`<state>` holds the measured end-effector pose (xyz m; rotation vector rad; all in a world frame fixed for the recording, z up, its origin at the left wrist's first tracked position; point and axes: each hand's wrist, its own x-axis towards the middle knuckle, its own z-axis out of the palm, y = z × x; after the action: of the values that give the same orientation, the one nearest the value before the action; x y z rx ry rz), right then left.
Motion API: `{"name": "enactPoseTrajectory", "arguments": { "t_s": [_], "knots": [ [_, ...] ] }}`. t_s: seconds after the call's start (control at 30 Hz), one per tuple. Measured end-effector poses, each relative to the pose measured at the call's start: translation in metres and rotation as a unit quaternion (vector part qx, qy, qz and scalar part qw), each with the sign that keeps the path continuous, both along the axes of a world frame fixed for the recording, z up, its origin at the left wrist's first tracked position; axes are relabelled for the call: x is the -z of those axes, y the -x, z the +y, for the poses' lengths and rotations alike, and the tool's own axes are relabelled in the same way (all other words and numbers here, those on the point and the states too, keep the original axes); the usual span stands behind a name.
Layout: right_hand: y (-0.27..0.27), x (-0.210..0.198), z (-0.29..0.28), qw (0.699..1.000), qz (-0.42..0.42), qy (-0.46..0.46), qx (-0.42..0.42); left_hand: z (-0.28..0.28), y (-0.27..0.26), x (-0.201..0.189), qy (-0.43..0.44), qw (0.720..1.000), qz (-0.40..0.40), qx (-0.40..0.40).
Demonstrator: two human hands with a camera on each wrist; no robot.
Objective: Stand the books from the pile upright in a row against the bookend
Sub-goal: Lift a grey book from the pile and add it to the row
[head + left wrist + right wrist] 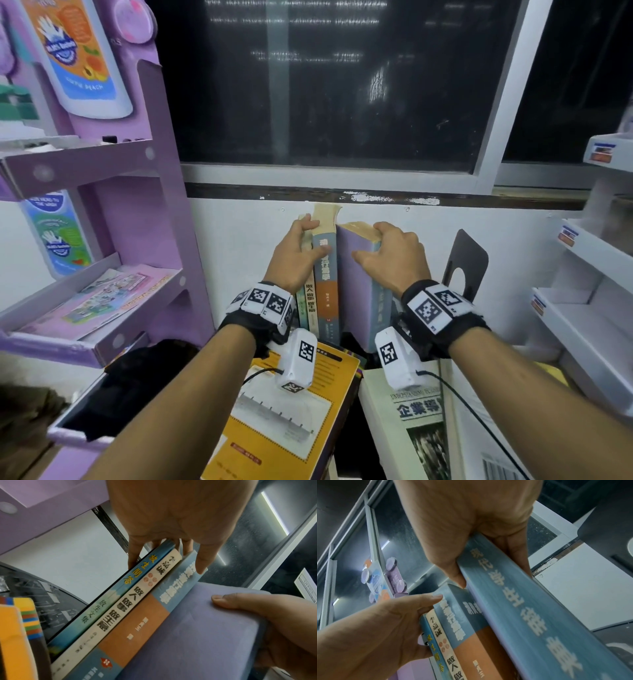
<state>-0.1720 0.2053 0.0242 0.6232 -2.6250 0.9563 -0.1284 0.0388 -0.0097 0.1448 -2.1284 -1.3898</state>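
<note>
Three books stand upright together: a thin teal one (pixel 120 588), a cream one (pixel 120 608) and a taller blue-and-orange one (pixel 327 291). My left hand (pixel 308 240) grips their tops, fingers behind and thumb on the blue-and-orange spine. Right beside them stands a thick book (pixel 356 294) with a lilac cover and blue spine (pixel 530 615). My right hand (pixel 376 246) grips its top, thumb on the lilac cover. The black bookend (pixel 466 263) stands upright to the right of the thick book, apart from it. Flat in front lie a yellow book (pixel 291 411) and a white book (pixel 411 411).
A purple display rack (pixel 144 222) with leaflets stands close on the left. White shelving (pixel 582 308) is on the right. Behind the books are a white wall and a dark window (pixel 342 85). A black cloth (pixel 137 377) lies at the lower left.
</note>
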Motion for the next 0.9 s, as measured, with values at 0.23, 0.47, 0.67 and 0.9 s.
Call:
{"name": "enactPoseTrajectory", "arguments": {
  "t_s": [0.23,0.47,0.67,0.9],
  "knots": [
    [0.021,0.019,-0.013,1.000,-0.015,0.003,-0.001,-0.004,0.006,0.008,0.026,0.999,0.025,-0.005],
    [0.025,0.030,-0.012,0.999,-0.028,-0.030,-0.027,0.000,0.007,0.011,0.050,0.998,0.046,-0.005],
    [0.018,0.026,-0.001,0.990,-0.065,-0.097,-0.076,0.000,0.007,0.010,0.048,0.998,0.047,-0.004],
    [0.008,0.017,0.008,0.970,-0.077,-0.178,-0.146,-0.001,0.008,0.011,0.044,0.998,0.044,-0.002]
  ]
}}
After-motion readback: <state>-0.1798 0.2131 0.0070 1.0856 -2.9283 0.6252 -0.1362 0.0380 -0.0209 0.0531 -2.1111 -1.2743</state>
